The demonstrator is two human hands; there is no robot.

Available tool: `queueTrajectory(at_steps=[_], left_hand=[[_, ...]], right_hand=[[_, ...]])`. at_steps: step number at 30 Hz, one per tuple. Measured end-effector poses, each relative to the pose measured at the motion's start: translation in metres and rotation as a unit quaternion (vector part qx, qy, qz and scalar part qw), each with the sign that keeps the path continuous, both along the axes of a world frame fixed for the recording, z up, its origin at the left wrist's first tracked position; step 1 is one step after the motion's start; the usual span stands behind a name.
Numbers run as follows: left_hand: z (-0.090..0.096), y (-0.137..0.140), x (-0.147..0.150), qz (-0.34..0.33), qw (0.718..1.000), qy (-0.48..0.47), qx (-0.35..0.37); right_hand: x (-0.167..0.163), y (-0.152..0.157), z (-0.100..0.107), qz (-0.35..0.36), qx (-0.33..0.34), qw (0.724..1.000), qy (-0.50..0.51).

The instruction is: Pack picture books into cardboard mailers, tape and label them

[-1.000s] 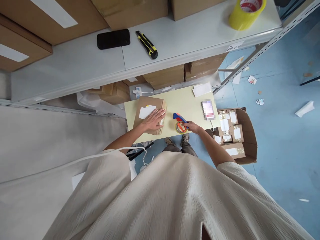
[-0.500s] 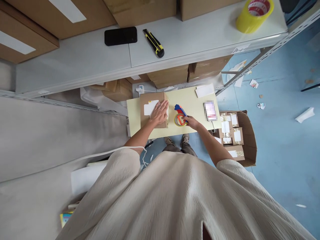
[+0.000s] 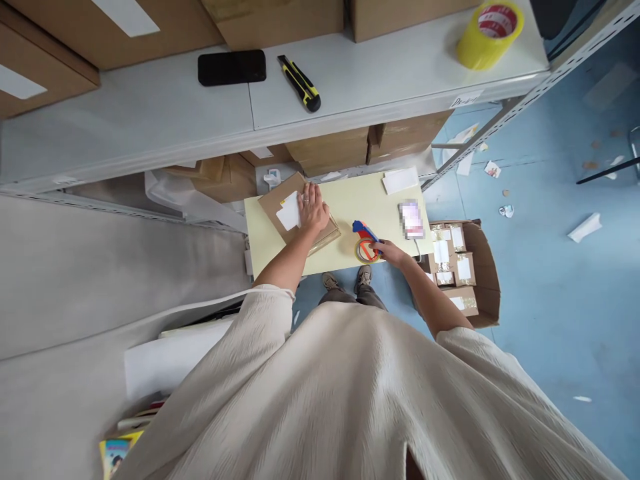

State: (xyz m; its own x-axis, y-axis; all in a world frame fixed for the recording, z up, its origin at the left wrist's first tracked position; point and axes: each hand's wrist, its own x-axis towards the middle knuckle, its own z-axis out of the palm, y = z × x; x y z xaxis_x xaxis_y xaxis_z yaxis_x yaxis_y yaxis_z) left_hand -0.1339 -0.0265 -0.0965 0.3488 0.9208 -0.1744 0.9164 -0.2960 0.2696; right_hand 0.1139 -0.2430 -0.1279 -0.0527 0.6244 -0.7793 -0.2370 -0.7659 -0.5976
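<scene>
So my right hand (image 3: 393, 252) was wrapped around the handle of a blue-and-red tape dispenser (image 3: 369, 235), near the front edge of a pale yellow rectangular tabletop (image 3: 350, 193); couldn't tell if it touched. My left hand (image 3: 314, 212) was pressed on a flattish brown cardboard box (image 3: 280, 193) with a white label, palm down, not grasping. That box sat askew on the tabletop, left of the dispenser. Beyond it, brown cardboard cartons (image 3: 333, 145) were stacked under a grey metal shelf (image 3: 380, 80), which had a black-and-yellow box cutter (image 3: 300, 83) on it.
</scene>
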Motion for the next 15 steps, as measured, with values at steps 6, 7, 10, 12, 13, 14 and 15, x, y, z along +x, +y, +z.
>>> queueTrajectory(at_steps=[6, 7, 10, 12, 13, 14, 15], left_hand=[[0.021, -0.02, -0.034, -0.272, 0.961, -0.02, -0.052], [0.022, -0.024, -0.039, -0.298, 0.953, -0.015, -0.058], [0.019, -0.03, -0.045, -0.299, 0.953, -0.006, -0.054], [0.015, -0.029, -0.039, -0.271, 0.962, -0.008, -0.043], [0.013, -0.028, -0.035, -0.255, 0.966, -0.011, -0.037], [0.012, -0.026, -0.03, -0.237, 0.971, -0.015, -0.031], [0.011, -0.025, -0.026, -0.217, 0.976, -0.018, -0.026]], right_hand=[[0.003, 0.001, -0.005, 0.0, -0.009, 1.0, 0.006], [0.004, 0.0, -0.006, -0.002, -0.01, 1.0, 0.011], [0.005, 0.0, -0.008, -0.009, -0.009, 1.0, 0.019], [0.005, 0.005, -0.008, -0.011, 0.001, 1.0, 0.017], [0.004, 0.009, -0.008, -0.009, 0.007, 1.0, 0.015], [0.004, 0.013, -0.008, -0.003, 0.013, 1.0, 0.011], [0.003, 0.019, -0.007, 0.007, 0.018, 1.0, 0.009]])
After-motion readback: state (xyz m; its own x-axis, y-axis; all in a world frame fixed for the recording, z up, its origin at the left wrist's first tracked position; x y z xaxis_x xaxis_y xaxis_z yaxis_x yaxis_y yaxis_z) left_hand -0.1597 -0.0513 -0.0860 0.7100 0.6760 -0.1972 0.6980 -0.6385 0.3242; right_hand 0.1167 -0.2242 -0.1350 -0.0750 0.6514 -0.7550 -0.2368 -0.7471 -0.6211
